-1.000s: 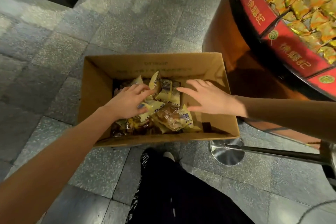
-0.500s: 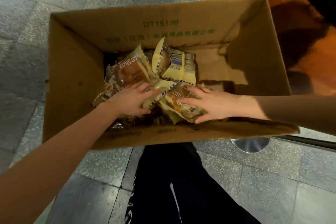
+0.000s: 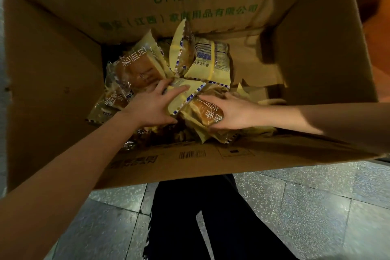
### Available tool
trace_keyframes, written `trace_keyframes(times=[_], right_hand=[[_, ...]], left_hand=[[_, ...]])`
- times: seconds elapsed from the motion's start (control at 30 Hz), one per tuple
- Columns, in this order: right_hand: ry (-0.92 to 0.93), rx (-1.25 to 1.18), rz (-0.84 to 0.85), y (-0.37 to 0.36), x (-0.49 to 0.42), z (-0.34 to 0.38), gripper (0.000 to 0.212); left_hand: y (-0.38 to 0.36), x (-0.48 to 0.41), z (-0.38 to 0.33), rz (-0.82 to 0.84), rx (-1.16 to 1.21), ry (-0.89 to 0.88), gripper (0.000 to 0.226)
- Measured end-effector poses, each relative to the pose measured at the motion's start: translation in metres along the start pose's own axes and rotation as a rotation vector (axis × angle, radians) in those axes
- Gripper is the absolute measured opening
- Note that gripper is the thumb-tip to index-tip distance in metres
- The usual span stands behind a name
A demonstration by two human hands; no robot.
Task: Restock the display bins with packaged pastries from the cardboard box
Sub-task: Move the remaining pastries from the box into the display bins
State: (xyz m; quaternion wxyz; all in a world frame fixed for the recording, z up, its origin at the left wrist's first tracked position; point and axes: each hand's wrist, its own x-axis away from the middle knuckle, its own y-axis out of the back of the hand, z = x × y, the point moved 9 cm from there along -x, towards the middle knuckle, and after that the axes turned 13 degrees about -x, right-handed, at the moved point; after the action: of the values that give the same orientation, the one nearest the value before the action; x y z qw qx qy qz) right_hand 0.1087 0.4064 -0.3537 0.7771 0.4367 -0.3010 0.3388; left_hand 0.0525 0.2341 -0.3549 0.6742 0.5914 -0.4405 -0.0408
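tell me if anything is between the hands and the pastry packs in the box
Nothing visible. In the box, the left hand rests on a yellow pack and the right hand grips a bun pack. The display bins are out of view, so that path cannot be judged.

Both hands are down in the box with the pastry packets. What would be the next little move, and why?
Probably lift the two packets up out of the cardboard box. The right hand has thumb and fingers curled round a bun packet, and the left hand lies spread over a yellow packet.
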Motion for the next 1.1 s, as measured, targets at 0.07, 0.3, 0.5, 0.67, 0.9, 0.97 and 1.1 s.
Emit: trace_keyframes(times=[0.07,0.3,0.5,0.67,0.9,0.97,1.1], right_hand=[[-0.017,-0.008,-0.007,-0.003,-0.005,-0.002,0.093],[-0.012,-0.052,-0.041,0.001,-0.018,0.004,0.097],[0.028,-0.144,-0.029,0.008,-0.012,0.008,0.094],[0.056,-0.210,0.013,0.010,0.000,0.002,0.090],[0.165,-0.163,-0.007,0.021,0.025,0.014,0.091],[0.244,-0.002,-0.031,0.026,0.033,0.024,0.090],[0.243,0.213,-0.046,0.031,0.032,0.021,0.093]], left_hand=[[0.002,-0.005,-0.005,-0.031,-0.032,-0.001,0.098],[0.010,-0.012,0.013,-0.124,0.037,0.007,0.087],[0.027,-0.003,0.022,-0.211,0.199,0.000,0.075],[0.039,0.006,0.026,-0.246,0.269,-0.003,0.069],[0.054,0.024,0.018,-0.295,0.353,0.020,0.065],[0.057,0.027,0.020,-0.296,0.411,0.045,0.064],[0.063,0.030,0.030,-0.293,0.559,0.107,0.060]])
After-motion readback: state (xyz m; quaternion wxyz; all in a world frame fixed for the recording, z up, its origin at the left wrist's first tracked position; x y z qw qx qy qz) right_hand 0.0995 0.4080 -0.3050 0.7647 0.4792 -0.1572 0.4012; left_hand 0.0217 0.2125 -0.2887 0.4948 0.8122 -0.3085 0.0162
